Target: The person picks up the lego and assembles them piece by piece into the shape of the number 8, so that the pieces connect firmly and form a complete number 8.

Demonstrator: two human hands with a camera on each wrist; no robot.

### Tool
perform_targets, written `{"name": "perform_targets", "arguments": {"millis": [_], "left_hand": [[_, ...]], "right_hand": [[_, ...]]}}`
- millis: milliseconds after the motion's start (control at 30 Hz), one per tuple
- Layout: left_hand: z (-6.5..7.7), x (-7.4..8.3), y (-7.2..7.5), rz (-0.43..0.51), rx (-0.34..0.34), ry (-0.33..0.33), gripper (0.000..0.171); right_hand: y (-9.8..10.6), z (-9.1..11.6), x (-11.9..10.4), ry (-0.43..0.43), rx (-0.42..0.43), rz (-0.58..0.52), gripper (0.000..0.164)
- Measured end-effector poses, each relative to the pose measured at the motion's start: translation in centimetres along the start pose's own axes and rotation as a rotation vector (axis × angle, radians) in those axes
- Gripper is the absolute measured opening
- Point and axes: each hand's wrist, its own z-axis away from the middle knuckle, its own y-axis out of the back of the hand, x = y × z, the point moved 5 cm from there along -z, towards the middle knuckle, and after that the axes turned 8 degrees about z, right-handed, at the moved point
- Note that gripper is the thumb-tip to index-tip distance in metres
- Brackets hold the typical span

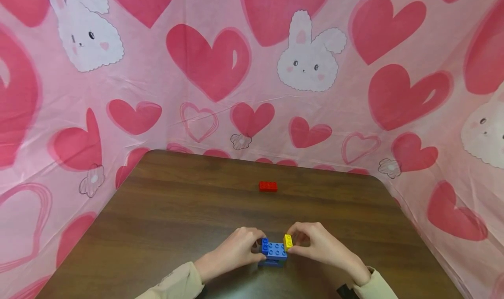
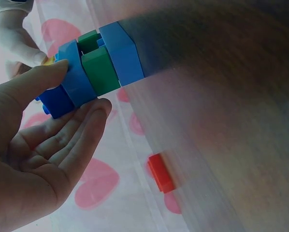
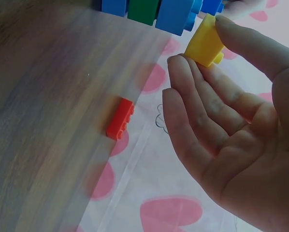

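Observation:
A stack of toy building bricks stands on the table. Its bottom is a blue brick (image 2: 122,53), its middle green bricks (image 2: 101,71), and over them lies a lighter blue brick (image 1: 277,249) with studs up. On the left end of that sits a small dark blue brick (image 1: 265,245). My left hand (image 1: 234,248) grips this left end, thumb on the near side and fingers on the far side. My right hand (image 1: 320,244) pinches a small yellow brick (image 3: 202,42) between thumb and fingertips, tilted at the stack's right end.
A red brick (image 1: 268,186) lies farther back on the brown wooden table (image 1: 189,202). Pink cloth (image 1: 220,119) printed with hearts and rabbits hangs behind the table and along both sides.

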Motion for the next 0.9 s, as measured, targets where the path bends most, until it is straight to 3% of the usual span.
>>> {"name": "perform_targets", "arguments": {"millis": [567,900], "left_hand": [[0.04,-0.11,-0.07,0.01,0.0,-0.001,0.032],[0.13,0.0,0.1,0.011,0.001,-0.008,0.033]], "right_hand": [[-0.56,-0.11,-0.41,0.053,-0.027,-0.01,0.027],[-0.67,-0.31,-0.68,0.031,-0.047,-0.026,0.025]]}}
